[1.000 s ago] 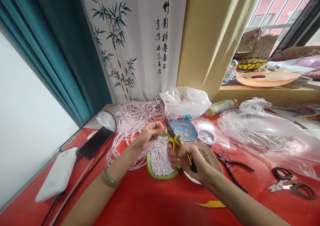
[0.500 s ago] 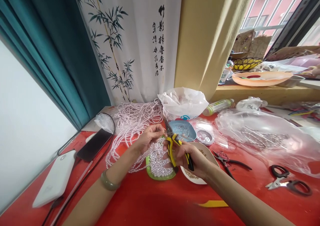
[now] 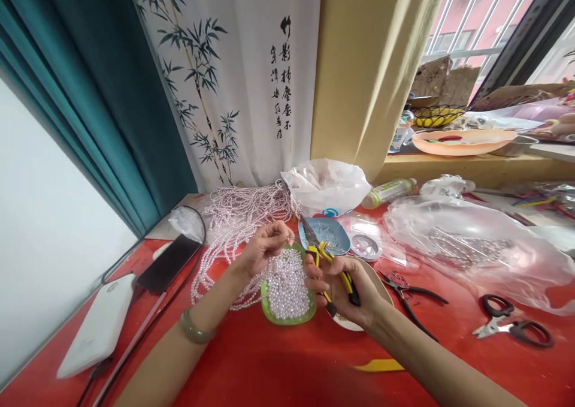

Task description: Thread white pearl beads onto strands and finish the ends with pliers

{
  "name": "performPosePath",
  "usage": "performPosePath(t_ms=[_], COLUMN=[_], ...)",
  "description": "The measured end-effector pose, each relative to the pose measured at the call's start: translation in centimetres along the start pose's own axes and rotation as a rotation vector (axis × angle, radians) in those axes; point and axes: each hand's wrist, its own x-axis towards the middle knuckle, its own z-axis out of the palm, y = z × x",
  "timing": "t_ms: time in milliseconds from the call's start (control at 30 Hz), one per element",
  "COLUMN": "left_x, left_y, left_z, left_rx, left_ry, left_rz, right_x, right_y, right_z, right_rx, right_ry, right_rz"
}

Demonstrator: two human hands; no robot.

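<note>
The table (image 3: 251, 359) has a smooth red surface with a soft sheen. The pliers (image 3: 320, 249) pair dark metal jaws with yellow-and-black handles that look like plastic or rubber. Round beads (image 3: 287, 287) have a pearly gloss, and their green tray (image 3: 285, 321) looks like slick plastic; the bead strands (image 3: 245, 206) are just as lustrous. The blue tray (image 3: 344, 246) looks plastic too — smoother and duller. The scissors (image 3: 498, 326) show bright metal blades below dark handles. Thin, crinkled plastic forms the white bag (image 3: 326, 185) and the cloudy, translucent bag (image 3: 467, 248). The phone (image 3: 168, 264) is dark and smooth — the teal curtain (image 3: 90, 95) softly folded cloth.
</note>
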Motion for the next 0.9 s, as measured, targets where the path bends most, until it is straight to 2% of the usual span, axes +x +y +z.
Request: performPosePath(t_ms=[200, 467, 600, 733, 900], left_x=[0.0, -0.2, 0.0, 0.2, 0.1], left_y=[0.0, -0.3, -0.2, -0.4, -0.8], left_z=[0.1, 0.8, 0.3, 0.1, 1.1], left_rx=[0.041, 0.129, 0.071, -0.003, -0.048], left_ry=[-0.003, -0.026, -0.019, 0.028, 0.088], left_rz=[-0.073, -0.127, -0.101, -0.05, -0.056], right_x=[-0.5, 0.5, 0.4, -0.3, -1.5], right_y=[-0.4, -0.1, 0.4, 0.4, 0.7], right_z=[-0.3, 0.0, -0.6, -0.6, -0.6], right_rx=[-0.119, -0.135, -0.088, -0.016, -0.038], right_ry=[0.047, 0.114, 0.048, 0.022, 0.004], right_rz=[0.075, 0.025, -0.003, 0.05, 0.055])
